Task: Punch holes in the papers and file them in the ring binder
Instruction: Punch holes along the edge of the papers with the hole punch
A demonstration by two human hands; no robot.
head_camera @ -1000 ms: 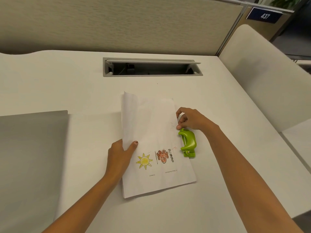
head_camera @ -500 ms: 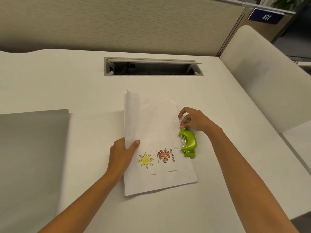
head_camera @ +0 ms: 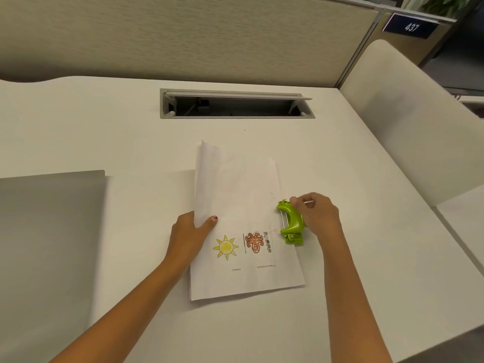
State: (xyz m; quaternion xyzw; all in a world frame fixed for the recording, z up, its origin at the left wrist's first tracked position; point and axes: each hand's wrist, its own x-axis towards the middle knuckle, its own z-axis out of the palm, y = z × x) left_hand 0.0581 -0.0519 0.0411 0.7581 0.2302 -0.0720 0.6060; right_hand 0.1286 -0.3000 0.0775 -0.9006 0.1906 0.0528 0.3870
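A white sheet of paper [head_camera: 241, 200] with a yellow sun and an orange drawing lies in the middle of the white desk [head_camera: 366, 231], its left edge curled upward. My left hand [head_camera: 190, 231] grips that raised left edge, thumb on top. A small green hole punch [head_camera: 292, 224] sits over the paper's right edge. My right hand [head_camera: 318, 214] curls around the punch from the right, fingertips at its far end. The grey ring binder [head_camera: 47, 244] lies closed at the left of the desk.
An open cable tray slot [head_camera: 235, 103] is set into the desk behind the paper. A beige partition wall [head_camera: 183, 35] runs along the back. A pale chair [head_camera: 408, 121] stands at the right, beside the desk's right edge.
My right hand has shifted from the paper's edge just beyond the punch onto the punch itself and now wraps it. The left hand keeps its grip on the paper's left edge.
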